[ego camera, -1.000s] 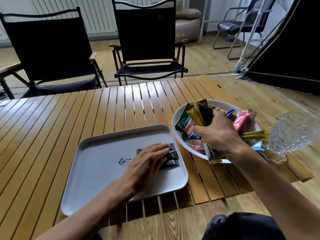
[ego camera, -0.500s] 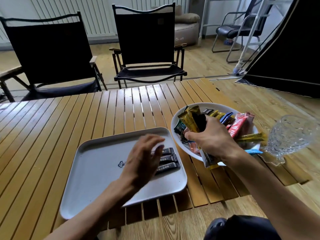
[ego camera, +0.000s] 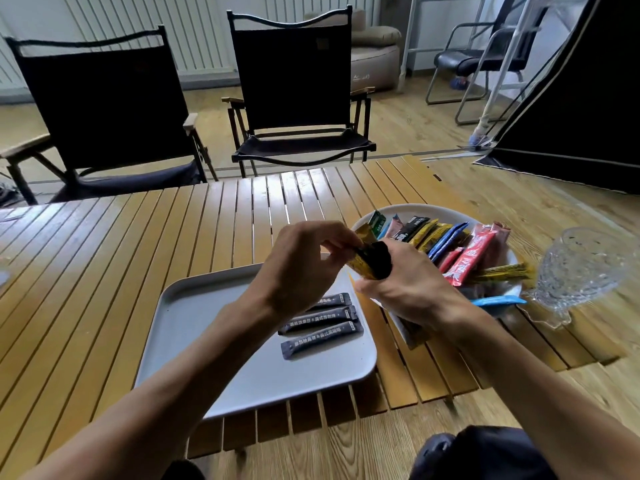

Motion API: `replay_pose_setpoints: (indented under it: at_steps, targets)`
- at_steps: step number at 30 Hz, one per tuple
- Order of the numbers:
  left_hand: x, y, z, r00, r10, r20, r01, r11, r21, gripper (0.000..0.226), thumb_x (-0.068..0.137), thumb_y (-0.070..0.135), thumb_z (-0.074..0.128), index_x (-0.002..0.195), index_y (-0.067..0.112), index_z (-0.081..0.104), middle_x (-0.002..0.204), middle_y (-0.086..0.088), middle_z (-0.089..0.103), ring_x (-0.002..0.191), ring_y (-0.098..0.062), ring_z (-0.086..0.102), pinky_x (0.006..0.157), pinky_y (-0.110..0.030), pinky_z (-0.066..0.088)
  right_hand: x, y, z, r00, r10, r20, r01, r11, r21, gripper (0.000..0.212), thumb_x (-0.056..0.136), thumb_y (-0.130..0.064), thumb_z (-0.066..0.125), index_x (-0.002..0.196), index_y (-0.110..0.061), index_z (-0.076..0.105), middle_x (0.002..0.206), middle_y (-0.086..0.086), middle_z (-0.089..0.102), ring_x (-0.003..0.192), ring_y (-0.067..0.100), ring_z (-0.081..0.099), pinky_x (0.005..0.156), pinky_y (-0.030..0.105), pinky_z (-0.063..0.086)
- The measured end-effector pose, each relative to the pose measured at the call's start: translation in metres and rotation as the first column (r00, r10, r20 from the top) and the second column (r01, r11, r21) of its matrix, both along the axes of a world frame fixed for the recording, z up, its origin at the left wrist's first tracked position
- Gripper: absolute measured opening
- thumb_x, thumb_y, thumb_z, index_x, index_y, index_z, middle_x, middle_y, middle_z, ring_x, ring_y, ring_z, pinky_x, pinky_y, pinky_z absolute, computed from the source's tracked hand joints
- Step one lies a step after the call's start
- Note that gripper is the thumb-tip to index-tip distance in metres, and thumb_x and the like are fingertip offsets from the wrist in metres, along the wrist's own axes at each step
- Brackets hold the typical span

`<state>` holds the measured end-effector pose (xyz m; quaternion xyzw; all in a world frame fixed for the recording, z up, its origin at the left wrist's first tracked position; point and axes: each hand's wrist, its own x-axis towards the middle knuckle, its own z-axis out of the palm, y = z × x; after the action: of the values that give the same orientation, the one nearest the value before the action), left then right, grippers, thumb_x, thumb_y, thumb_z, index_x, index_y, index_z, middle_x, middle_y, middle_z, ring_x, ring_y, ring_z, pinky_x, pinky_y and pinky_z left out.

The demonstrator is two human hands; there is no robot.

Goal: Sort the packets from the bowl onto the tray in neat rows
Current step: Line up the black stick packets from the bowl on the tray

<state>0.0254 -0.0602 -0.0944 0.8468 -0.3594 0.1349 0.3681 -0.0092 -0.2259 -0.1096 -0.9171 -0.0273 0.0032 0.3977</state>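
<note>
The slatted tabletop (ego camera: 104, 271) carries a grey tray (ego camera: 207, 323) at its near edge. Three dark packets (ego camera: 322, 322) lie on the right part of the tray, parallel, one behind another, close to the tray's right edge; the farthest is partly hidden by the left hand (ego camera: 301, 268). This hand is raised above the far right corner of the tray, with thumb and fingers curled, pinching the upper end of a bundle (ego camera: 370, 261) of yellow and black packets; which packet of the bundle it pinches cannot be told. The right hand (ego camera: 405, 285) grips the lower part of the same bundle, fingers wrapped round it, above the gap between tray and bowl (ego camera: 433, 208). The white bowl stands just beside the tray, toward the right edge of the tabletop, and holds mixed packets (ego camera: 450, 244) fanned against its far side. One blue packet (ego camera: 498, 301) lies across the near rim. A glass (ego camera: 585, 268) stands just right of the bowl, at the right edge.
</note>
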Motion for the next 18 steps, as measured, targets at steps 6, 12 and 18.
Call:
replay_pose_setpoints:
  at_steps: [6,12,18]
  targets:
    - [0.018,0.034,0.013,0.984,0.176,-0.010,-0.177,0.984,-0.011,0.010,0.088,0.011,0.059,0.094,0.018,0.062,0.097,0.005,0.058,0.084,0.001,0.054,0.073,-0.006,0.045,0.005,-0.004,-0.002,0.999,-0.020,-0.026,0.020,1.000,-0.003,0.023,0.085,-0.022,0.071,0.102,-0.020,0.057,0.089,-0.003,0.062,0.083,0.013,0.060,0.069,0.020,0.044]
    - [0.023,0.057,-0.006,0.853,0.290,-0.434,-0.362,0.928,-0.089,0.011,0.091,0.011,0.057,0.101,0.013,0.061,0.089,-0.002,0.065,0.080,-0.011,0.063,0.062,-0.016,0.049,0.013,-0.021,-0.001,0.959,-0.261,0.111,0.266,0.964,-0.029,0.032,0.087,-0.022,0.071,0.116,-0.017,0.059,0.094,-0.002,0.065,0.090,0.017,0.064,0.079,0.027,0.053]
    - [0.027,0.059,-0.038,0.727,0.346,-0.592,-0.483,0.872,-0.083,0.012,0.091,0.012,0.057,0.101,0.008,0.064,0.090,-0.007,0.065,0.084,-0.017,0.062,0.067,-0.019,0.047,0.015,-0.028,-0.001,0.952,-0.276,0.134,0.283,0.958,-0.036,0.031,0.087,-0.021,0.070,0.115,-0.015,0.058,0.087,-0.003,0.060,0.085,0.017,0.059,0.069,0.020,0.046]
